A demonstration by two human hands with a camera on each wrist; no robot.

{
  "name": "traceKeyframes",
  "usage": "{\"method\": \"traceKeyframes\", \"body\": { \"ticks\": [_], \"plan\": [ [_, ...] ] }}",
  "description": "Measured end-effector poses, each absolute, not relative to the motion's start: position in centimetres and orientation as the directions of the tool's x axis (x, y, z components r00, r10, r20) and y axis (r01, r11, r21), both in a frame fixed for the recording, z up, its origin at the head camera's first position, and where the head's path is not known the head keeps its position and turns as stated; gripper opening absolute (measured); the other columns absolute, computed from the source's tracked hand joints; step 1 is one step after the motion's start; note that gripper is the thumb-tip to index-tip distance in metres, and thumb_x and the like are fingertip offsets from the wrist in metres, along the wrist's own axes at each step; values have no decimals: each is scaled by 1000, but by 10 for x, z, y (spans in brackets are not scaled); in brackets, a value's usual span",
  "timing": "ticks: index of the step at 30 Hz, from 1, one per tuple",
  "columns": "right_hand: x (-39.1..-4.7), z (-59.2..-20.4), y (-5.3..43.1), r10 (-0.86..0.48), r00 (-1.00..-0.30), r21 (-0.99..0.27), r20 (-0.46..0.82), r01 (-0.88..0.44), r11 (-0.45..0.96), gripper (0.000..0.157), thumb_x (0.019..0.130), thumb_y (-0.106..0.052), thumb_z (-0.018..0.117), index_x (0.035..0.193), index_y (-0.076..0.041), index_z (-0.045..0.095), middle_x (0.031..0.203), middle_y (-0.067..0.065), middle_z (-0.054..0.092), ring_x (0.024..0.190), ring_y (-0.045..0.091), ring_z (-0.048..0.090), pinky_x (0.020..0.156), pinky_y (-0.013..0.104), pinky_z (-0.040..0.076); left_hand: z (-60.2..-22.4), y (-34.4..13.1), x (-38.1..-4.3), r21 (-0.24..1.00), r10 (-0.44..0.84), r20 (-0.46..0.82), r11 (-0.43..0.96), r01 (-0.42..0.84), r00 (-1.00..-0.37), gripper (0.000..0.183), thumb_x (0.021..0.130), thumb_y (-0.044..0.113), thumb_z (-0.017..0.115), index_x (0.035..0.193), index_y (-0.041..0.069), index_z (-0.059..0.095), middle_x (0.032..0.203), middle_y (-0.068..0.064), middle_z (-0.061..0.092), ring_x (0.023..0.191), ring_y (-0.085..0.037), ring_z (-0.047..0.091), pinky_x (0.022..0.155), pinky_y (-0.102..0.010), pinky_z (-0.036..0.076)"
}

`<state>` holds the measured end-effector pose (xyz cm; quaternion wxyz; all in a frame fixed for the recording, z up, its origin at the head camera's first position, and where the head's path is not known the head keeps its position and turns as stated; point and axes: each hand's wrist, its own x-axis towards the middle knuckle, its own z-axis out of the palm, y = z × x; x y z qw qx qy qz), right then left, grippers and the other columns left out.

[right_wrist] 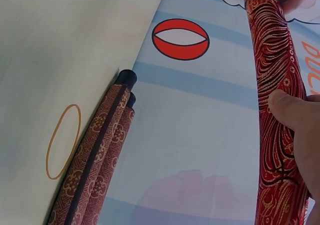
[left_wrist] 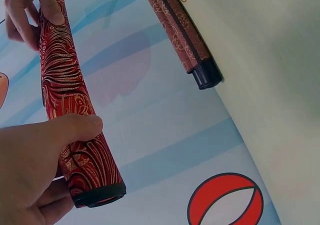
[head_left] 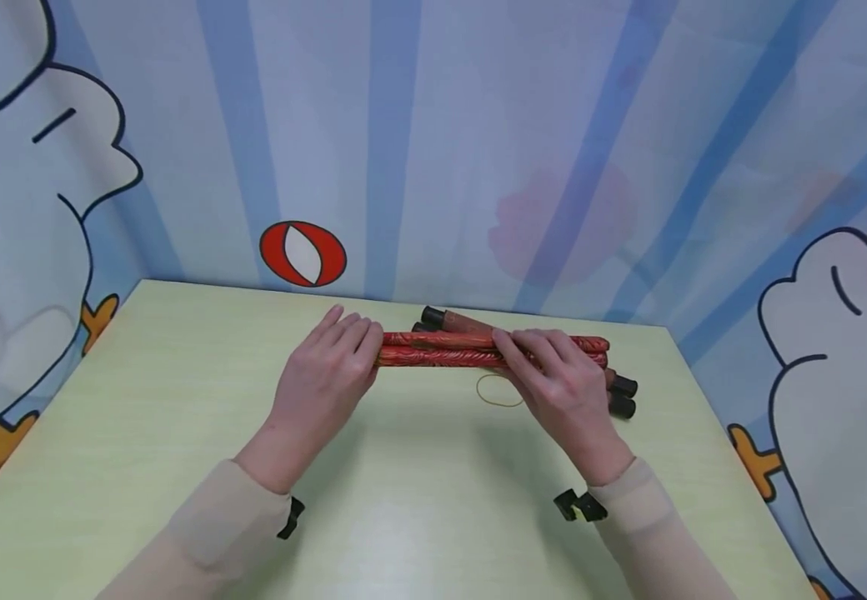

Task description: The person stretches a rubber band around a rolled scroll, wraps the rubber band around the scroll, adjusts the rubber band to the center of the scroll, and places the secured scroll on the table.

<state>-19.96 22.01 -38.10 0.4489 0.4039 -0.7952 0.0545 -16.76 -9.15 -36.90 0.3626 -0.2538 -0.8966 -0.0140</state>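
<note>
Fingers [head_left: 351,333] around crosswise red scrolls [head_left: 441,350]

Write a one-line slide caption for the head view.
Both hands, left hand and right hand, grip a red patterned scroll above a rubber band.
</note>
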Motion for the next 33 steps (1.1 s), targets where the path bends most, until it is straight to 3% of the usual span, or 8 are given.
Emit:
{"method": "traceKeyframes", "body": {
  "ticks": [4,11,15,19,23,33],
  "plan": [
    [-200,-381,215,-594,-251,281,764,-699,657,31,107,-16,67,137,-9,73,111,13,73,96,32,70,78,46,65,-368,-89,-169,-136,444,657,865,484,-610,46,77,14,98,112,1,72,109,-16,79,103,-31,77,111,-49,54],
    [-201,-381,212,-590,-261,263,764,-708,655,50,89,-6,86,137,-10,73,112,12,72,94,32,70,76,46,65,-365,-89,-168,-103,440,646,860,500,-623,57,77,20,99,123,1,72,120,-16,78,111,-32,76,112,-50,52],
    [-202,-380,216,-603,-259,273,755,-712,647,41,99,-9,77,140,-9,71,113,14,72,97,33,70,79,47,65,-360,-98,-167,-93,449,615,857,506,-648,60,76,23,100,124,1,71,122,-16,77,111,-33,75,115,-50,51],
    [-203,-378,218,-611,-247,290,752,-709,643,32,109,-16,64,140,-8,71,113,15,72,100,34,70,82,48,65,-350,-102,-169,-33,459,531,851,524,-712,44,80,18,96,113,3,72,108,-12,79,101,-29,77,115,-51,50],
    [-203,-379,215,-606,-243,288,758,-709,644,31,110,-17,62,138,-8,72,112,15,72,99,34,70,82,48,65,-346,-100,-172,30,446,454,858,513,-771,34,82,16,93,106,4,72,96,-8,78,90,-25,76,116,-51,50],
    [-204,-383,203,-596,-248,287,764,-696,658,30,110,-18,64,137,-10,74,113,13,73,96,32,70,80,46,65,-352,-95,-176,12,457,507,844,536,-731,38,80,18,98,105,4,72,99,-9,80,91,-25,78,112,-49,54]
  ]
}}
